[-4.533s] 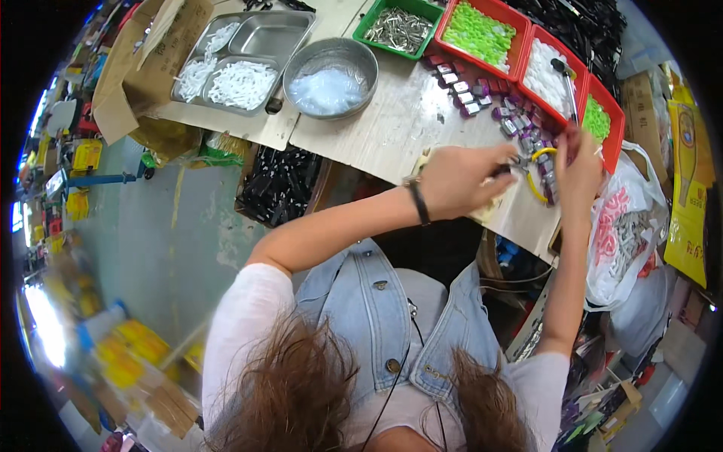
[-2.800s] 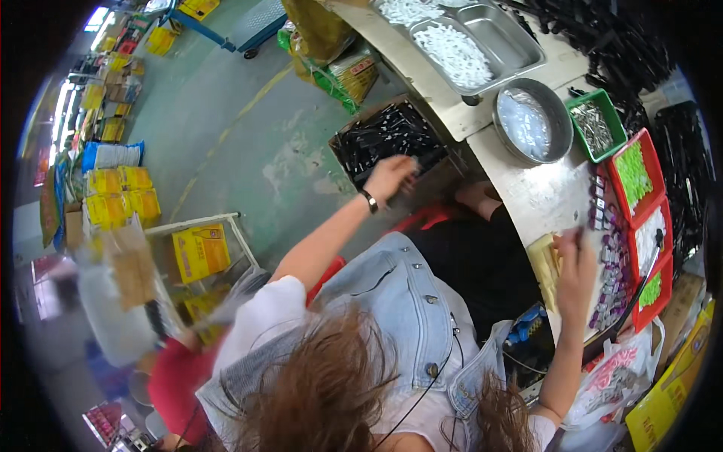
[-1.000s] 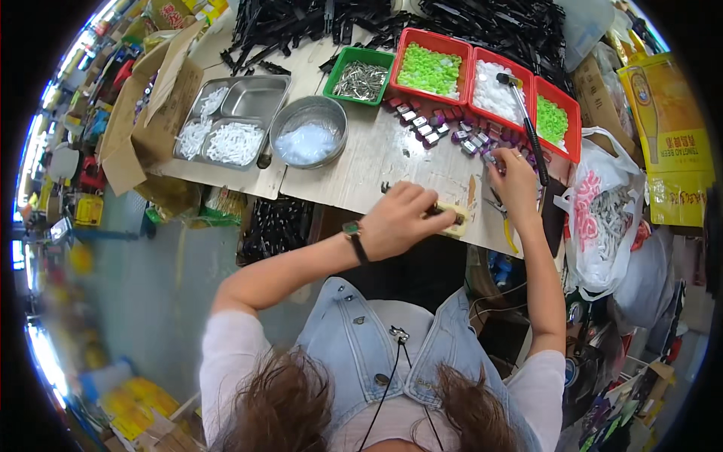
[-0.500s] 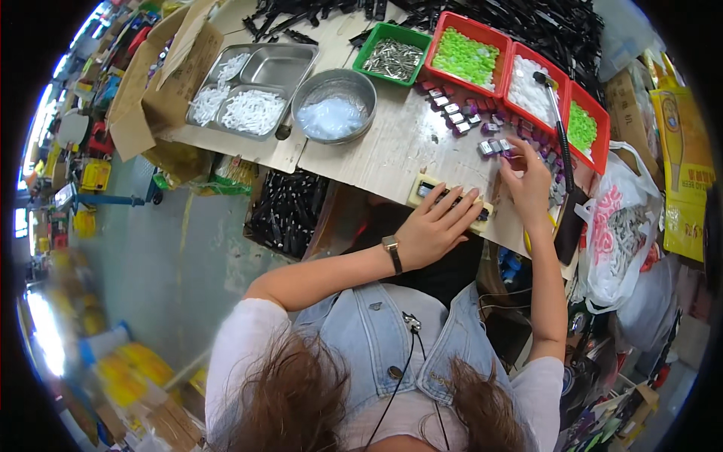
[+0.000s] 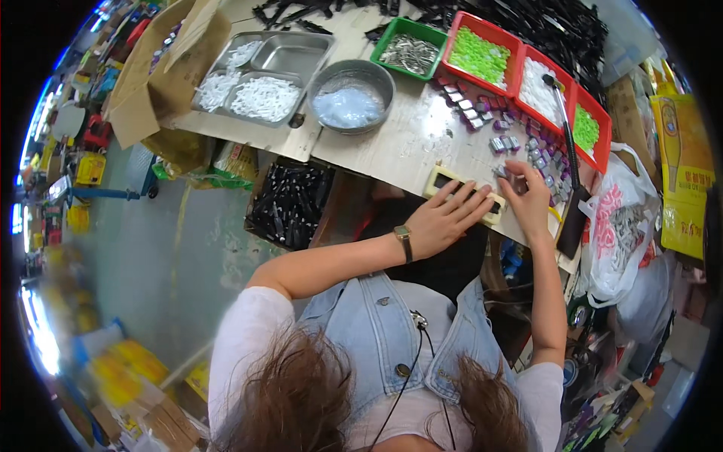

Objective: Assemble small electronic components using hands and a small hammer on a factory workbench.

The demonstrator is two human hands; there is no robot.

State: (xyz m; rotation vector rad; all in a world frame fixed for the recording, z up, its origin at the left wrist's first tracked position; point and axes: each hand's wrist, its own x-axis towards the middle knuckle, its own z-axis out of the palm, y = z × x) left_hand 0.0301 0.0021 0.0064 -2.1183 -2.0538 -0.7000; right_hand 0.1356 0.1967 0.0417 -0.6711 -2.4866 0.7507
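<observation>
At the table's near edge lies a narrow cream-coloured block with a dark recess [image 5: 444, 179]. My left hand [image 5: 446, 218] lies over its middle, fingers stretched out flat across it; my left thumb is hidden. Just right of the block, my right hand [image 5: 529, 200] is closed in a pinch, with a small silver-and-purple part [image 5: 501, 172] at its fingertips, mostly covered. Two similar loose parts [image 5: 504, 144] lie beyond that hand. More silver-and-purple parts [image 5: 468, 111] are spread in front of the red trays.
Red trays hold green pieces [image 5: 479, 57] and white pieces [image 5: 538, 92]; a green tray [image 5: 409, 53] holds metal pins. A round metal bowl [image 5: 351, 98] and steel divided tray [image 5: 290, 59] stand left. A black-handled tool [image 5: 571, 215] lies right, beside a plastic bag [image 5: 621, 226].
My right hand has drawn back from the loose parts toward the block, with a small part in its fingertips. My left hand stays on the block. The whole view has shifted slightly.
</observation>
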